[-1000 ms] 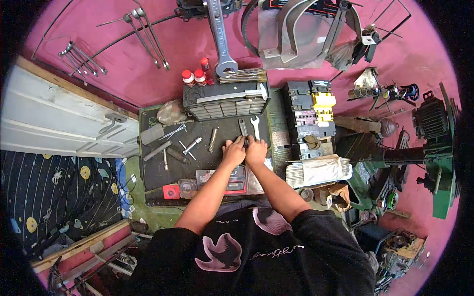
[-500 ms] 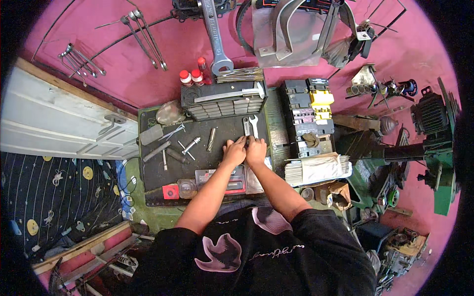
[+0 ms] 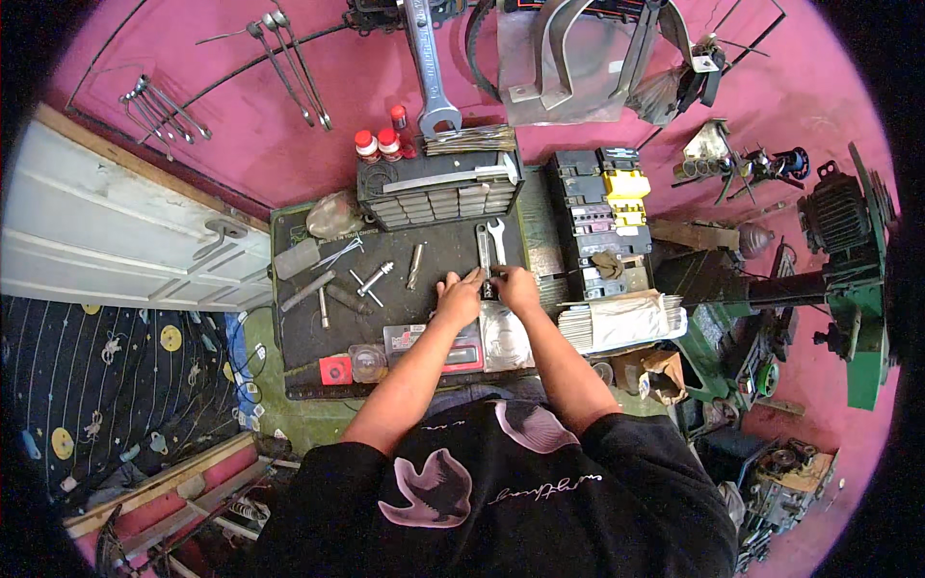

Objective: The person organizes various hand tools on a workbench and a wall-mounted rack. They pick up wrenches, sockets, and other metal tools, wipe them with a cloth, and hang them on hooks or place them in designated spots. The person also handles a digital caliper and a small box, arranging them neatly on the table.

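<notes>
Two metal wrenches lie side by side on the dark mat, pointing away from me. The left wrench [image 3: 484, 249] has a hole at its far end; its near end is dark and partly covered. My left hand [image 3: 459, 299] is at that near end, its fingertips closed against the wrench. My right hand [image 3: 518, 289] is curled at the same end, with its fingertips on the dark part. An open-ended wrench [image 3: 497, 239] runs beside it, its lower end hidden by the right hand. A fluted cutter [image 3: 415, 265] lies left of my hands.
Left on the mat lie a T-handled tool [image 3: 373, 279], hex keys [image 3: 343, 253], metal rods [image 3: 308, 291] and a grey block [image 3: 296, 258]. Behind stands a drawer cabinet [image 3: 385, 214] with a caliper [image 3: 448, 180] on top. A flat case [image 3: 462, 354] sits below my wrists; battery-like boxes [image 3: 578, 193] stand right.
My right hand has shifted right and curled, leaving a gap between the hands where the wrench's dark near end shows. The left hand has barely moved.
</notes>
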{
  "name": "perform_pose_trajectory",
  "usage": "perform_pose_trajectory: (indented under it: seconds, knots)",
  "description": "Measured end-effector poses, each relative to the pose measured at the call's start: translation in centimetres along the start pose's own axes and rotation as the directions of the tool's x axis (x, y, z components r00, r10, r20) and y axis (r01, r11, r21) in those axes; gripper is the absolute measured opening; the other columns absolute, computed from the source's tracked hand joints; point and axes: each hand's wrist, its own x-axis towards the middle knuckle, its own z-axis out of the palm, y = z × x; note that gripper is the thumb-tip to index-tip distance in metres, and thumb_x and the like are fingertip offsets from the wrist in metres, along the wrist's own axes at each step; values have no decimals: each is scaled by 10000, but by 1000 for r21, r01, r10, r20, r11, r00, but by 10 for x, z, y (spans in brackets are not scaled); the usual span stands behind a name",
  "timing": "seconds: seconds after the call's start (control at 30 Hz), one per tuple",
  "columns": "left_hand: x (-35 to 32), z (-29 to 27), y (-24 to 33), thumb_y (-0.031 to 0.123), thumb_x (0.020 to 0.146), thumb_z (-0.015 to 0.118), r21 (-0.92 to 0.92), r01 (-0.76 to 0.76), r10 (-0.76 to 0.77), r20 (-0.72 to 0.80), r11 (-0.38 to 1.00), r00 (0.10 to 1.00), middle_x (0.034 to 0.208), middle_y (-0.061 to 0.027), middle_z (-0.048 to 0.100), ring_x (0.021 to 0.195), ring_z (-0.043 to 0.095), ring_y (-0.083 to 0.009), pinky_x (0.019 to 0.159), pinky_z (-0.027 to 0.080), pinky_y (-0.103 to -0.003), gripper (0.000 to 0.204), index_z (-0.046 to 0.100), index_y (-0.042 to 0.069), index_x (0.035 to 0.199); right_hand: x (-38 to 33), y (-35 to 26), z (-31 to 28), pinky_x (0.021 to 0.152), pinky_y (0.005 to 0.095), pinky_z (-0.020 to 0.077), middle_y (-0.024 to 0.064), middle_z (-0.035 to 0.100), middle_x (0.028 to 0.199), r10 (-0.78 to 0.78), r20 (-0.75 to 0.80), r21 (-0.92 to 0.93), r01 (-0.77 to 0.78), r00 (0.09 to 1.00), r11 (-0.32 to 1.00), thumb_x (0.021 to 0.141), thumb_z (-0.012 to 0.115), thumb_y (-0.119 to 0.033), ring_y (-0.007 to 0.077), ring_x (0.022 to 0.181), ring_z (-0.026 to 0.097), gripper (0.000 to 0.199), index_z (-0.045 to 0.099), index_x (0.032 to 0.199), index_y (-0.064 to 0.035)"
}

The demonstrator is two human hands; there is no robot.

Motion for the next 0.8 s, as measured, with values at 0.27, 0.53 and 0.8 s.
perform_pose_trajectory:
  seconds: [0.27, 0.53, 0.8]
  knots:
    - [-7, -8, -1, 112, 833, 548, 62, -41, 39, 30, 997, 999, 1479, 26, 517, 1158, 501, -312, 954, 396, -527, 562, 566, 160, 1393, -8, -10, 30, 826, 478, 555, 185, 725, 927, -65, -121, -249, 33, 991, 968, 791, 742, -227, 382, 944, 672, 345, 694, 1122, -143]
    - [-66, -41, -54, 107, 808, 580, -172, -67, 23, -250, 983, 968, 1381, -59, 605, 1084, 568, -333, 945, 463, -473, 505, 635, 129, 1310, -22, -40, 44, 818, 455, 455, 126, 628, 984, -144, -298, -440, -2, 944, 898, 820, 643, -154, 322, 1002, 576, 189, 709, 983, -84]
    - [-139, -103, -207, 104, 819, 641, -182, 280, -330, -632, 943, 701, 1034, -150, 694, 953, 603, -396, 861, 480, -483, 321, 700, 87, 1134, -35, -171, 137, 859, 446, 437, 52, 643, 1045, -619, 7, -334, 585, 785, 739, 833, 685, -211, 288, 1048, 562, 266, 671, 1089, -139]
